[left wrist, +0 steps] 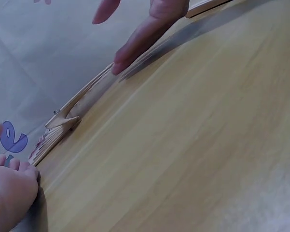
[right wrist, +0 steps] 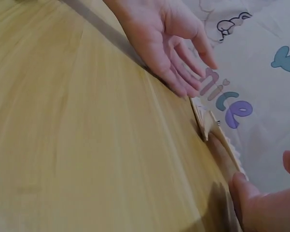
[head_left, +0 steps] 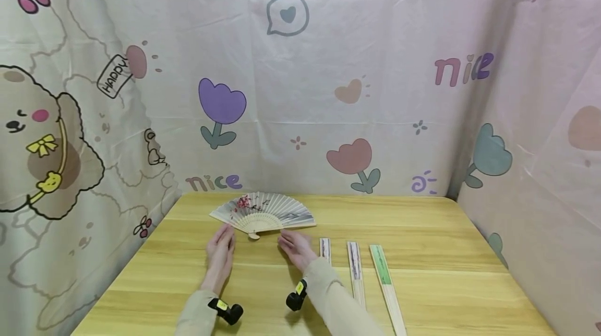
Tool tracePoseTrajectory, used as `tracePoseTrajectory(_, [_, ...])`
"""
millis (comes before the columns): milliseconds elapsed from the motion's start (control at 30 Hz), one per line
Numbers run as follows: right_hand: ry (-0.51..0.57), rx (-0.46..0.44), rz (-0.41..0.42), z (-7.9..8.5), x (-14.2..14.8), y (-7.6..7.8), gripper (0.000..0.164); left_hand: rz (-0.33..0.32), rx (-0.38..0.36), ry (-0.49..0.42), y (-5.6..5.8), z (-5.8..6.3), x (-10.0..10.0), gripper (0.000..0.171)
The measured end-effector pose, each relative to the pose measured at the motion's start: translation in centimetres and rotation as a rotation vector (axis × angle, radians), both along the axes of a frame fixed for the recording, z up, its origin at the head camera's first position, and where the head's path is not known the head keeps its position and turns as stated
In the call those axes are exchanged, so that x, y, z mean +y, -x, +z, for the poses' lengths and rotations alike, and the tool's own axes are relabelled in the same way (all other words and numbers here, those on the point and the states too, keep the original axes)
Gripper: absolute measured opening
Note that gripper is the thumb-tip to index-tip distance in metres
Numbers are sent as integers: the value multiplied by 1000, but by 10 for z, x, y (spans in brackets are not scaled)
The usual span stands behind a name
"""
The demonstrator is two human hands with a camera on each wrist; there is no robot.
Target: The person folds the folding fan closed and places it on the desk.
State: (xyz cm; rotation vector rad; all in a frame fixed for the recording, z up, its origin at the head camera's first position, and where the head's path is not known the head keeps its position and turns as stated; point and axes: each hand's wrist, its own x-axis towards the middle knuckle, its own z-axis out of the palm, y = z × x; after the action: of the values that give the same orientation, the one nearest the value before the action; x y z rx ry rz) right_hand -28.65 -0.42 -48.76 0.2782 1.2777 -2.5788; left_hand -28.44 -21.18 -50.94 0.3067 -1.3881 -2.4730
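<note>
A spread folding fan (head_left: pixel 263 216), pale with red blossoms and dark branch drawings, lies near the table's back edge, its pivot end towards me. My left hand (head_left: pixel 220 247) is at the fan's lower left edge, fingertips right at the rib. At the lower right edge is my right hand (head_left: pixel 297 248), its fingers extended beside the outer rib. In the left wrist view, the fan's ribs (left wrist: pixel 53 137) show between the left hand (left wrist: pixel 12 193) and the right hand (left wrist: pixel 149 36). The right wrist view has the fan's pivot end (right wrist: pixel 210 125) between both hands, thumbs held apart from the fingers.
Three folded fans lie side by side at the right: one (head_left: pixel 325 248) partly covered by my right sleeve, one with a grey-purple pattern (head_left: pixel 355 268), and a green one (head_left: pixel 382 268). Printed cloth (head_left: pixel 291 91) hangs behind and beside the wooden table (head_left: pixel 451 284).
</note>
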Motion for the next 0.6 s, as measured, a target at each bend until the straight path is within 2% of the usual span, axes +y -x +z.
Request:
tracePoseTrajectory(100, [23,-19,-6,-2,-4,3,38,-15,-26,3,1,0,1,58])
tracePoseTrajectory(333, [84,-25,-18,-4,-15,11,46,-64,-52,10,4,1,1,61])
tracePoseTrajectory(600, [185,-81,-34,-6,-25,21,53,-64,-42,-25,4,0,2,61])
